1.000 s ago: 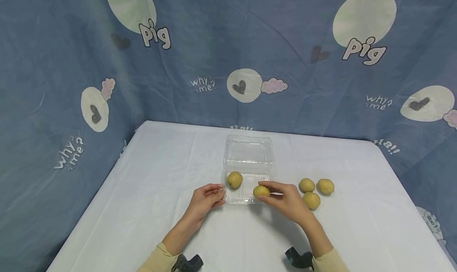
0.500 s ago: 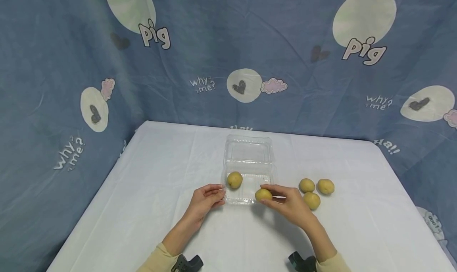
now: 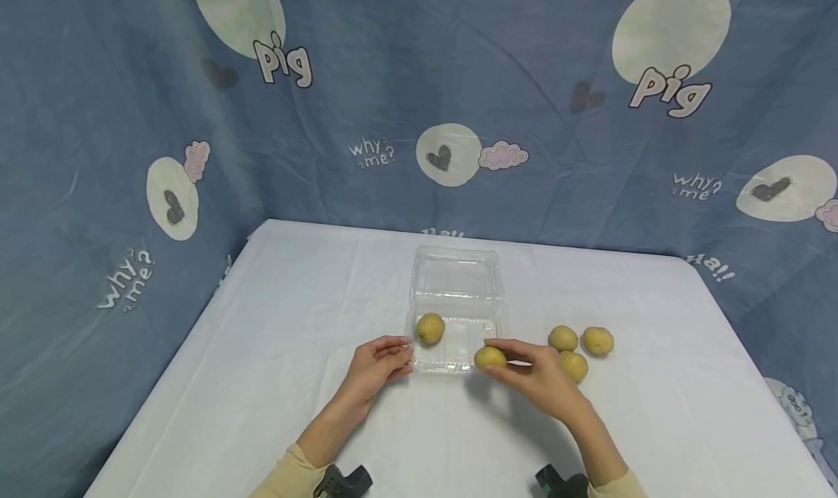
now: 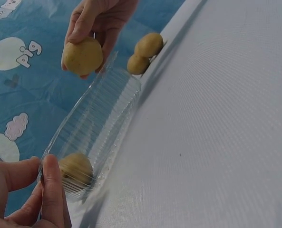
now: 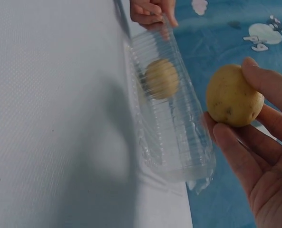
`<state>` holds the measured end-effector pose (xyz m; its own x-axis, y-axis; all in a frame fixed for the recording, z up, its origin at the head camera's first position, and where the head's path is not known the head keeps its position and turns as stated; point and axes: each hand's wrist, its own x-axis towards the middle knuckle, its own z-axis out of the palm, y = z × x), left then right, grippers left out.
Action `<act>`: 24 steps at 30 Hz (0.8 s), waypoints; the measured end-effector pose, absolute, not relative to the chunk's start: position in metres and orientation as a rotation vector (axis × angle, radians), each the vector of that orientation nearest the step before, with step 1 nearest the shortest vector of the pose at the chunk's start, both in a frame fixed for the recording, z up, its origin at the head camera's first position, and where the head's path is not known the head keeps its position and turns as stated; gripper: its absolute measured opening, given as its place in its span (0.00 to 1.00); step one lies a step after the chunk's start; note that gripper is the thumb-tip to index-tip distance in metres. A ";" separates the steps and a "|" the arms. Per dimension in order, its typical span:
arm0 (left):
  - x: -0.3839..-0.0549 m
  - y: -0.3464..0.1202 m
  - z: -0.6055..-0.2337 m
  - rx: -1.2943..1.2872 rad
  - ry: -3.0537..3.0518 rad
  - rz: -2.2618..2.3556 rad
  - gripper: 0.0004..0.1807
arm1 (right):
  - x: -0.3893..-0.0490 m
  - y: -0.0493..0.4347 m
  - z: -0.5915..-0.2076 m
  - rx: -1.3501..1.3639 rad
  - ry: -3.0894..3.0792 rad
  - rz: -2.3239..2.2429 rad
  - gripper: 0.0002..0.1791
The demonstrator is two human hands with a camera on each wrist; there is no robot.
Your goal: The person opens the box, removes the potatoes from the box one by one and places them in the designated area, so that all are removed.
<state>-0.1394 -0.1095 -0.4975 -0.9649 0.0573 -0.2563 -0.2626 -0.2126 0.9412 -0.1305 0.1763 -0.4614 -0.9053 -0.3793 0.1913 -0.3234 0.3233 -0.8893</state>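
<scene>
Shifted rightward: our right hand (image 3: 542, 376), pinching a potato (image 3: 489, 358) above the clear box (image 3: 457, 345), near-right corner; left hand (image 3: 374, 368) pinches left rim.

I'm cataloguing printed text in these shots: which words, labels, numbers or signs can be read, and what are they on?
"pig": twice, high on the blue cloth.
"why me?": three times, same cloth.
"Ha!!": cloth, right of the table.
Prints cut off at the table's edge: not fully readable.
Lower-right print: too blurred to read.
No text can be made out on the potatoes or clear container.
</scene>
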 end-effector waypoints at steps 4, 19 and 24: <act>-0.139 -0.110 -0.498 -0.246 1.833 2.280 0.17 | -0.128 0.180 -0.461 -0.667 2.472 -1.702 0.23; -0.139 -0.110 -0.498 -0.244 1.842 2.278 0.16 | -0.118 0.187 -0.463 -0.675 2.409 -1.783 0.22; -0.139 -0.110 -0.498 -0.245 1.844 2.276 0.16 | -0.114 0.188 -0.464 -0.702 2.401 -1.791 0.22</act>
<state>-0.1394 -0.1099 -0.4975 -0.9659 0.0520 -0.2537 -0.2590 -0.2006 0.9448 -0.1145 0.1879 -0.4638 -0.8938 -0.3936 0.2149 -0.3182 0.2190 -0.9224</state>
